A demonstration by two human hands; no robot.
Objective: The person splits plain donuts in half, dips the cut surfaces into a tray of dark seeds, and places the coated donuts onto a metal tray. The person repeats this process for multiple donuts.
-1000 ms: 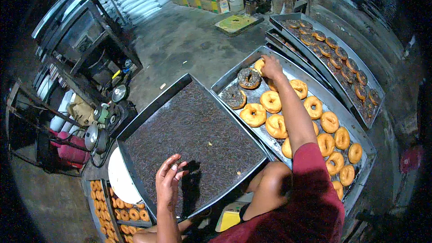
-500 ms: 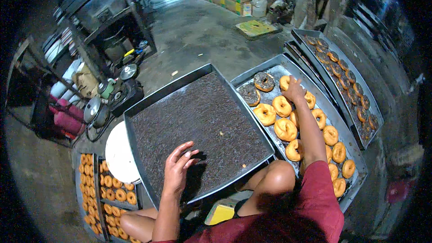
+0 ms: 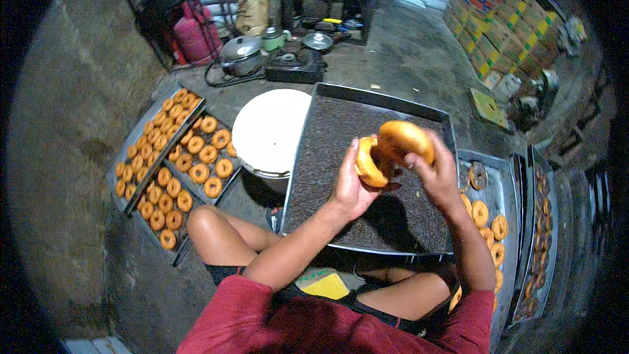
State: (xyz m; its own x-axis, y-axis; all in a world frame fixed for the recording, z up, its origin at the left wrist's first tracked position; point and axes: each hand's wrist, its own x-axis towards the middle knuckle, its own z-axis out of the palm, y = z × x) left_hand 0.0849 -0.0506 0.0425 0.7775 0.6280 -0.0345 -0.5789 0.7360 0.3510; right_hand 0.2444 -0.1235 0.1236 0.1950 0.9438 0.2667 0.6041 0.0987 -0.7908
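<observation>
Above the tray of dark chocolate sprinkles, both my hands hold golden ring doughnuts close together. My left hand grips one doughnut, which is tilted on edge. In my right hand is another doughnut, partly over the first, its smooth rounded side facing up. Their lower sides and some of my fingertips are hidden. A metal tray right of the sprinkles carries plain doughnuts and a dark-coated doughnut.
A round white lid tops a container left of the sprinkle tray. Farther left, trays hold many plain doughnuts. A stove, a pot and a pink gas cylinder stand beyond. Coated doughnuts fill a tray far right.
The view has swung left. My right hand has come from the doughnut tray to over the sprinkles with a doughnut. My left hand, empty before, now grips one too.
</observation>
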